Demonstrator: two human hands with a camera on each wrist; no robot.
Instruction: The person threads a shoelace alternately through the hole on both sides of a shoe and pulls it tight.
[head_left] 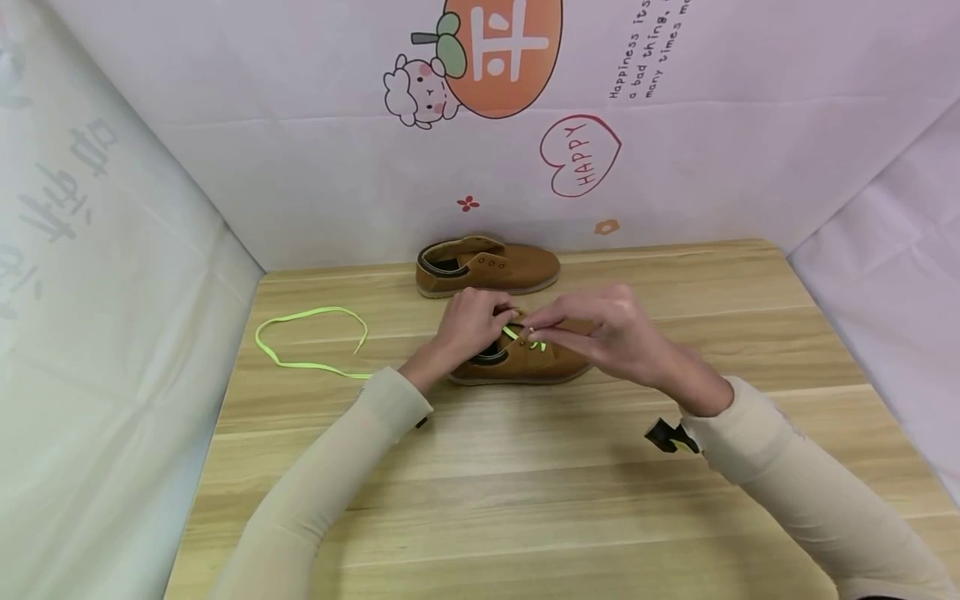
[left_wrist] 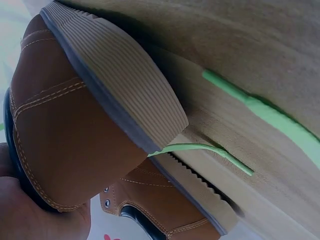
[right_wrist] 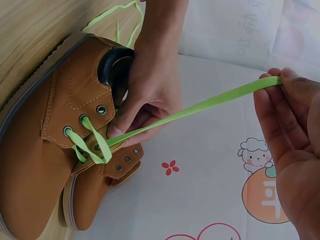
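Note:
A brown lace-up shoe (head_left: 555,364) sits on the table, a bright green shoelace (right_wrist: 210,102) threaded through some of its eyelets. My left hand (head_left: 468,323) is over the shoe's opening. In the right wrist view, that hand (right_wrist: 156,82) pinches the far eyelet flap between thumb and fingers, close to where the lace comes out. My right hand (head_left: 611,329) pinches the lace near its end; the right wrist view shows the lace stretched taut from shoe to fingers. The left wrist view shows the shoe's heel (left_wrist: 75,135), but little of the left hand.
A second brown shoe (head_left: 525,265), its visible eyelets without lace, stands behind, near the white printed backdrop (head_left: 337,192). More green lace (head_left: 300,365) lies in a loose loop on the wooden table (head_left: 465,500) at the left. White cloth walls enclose the sides.

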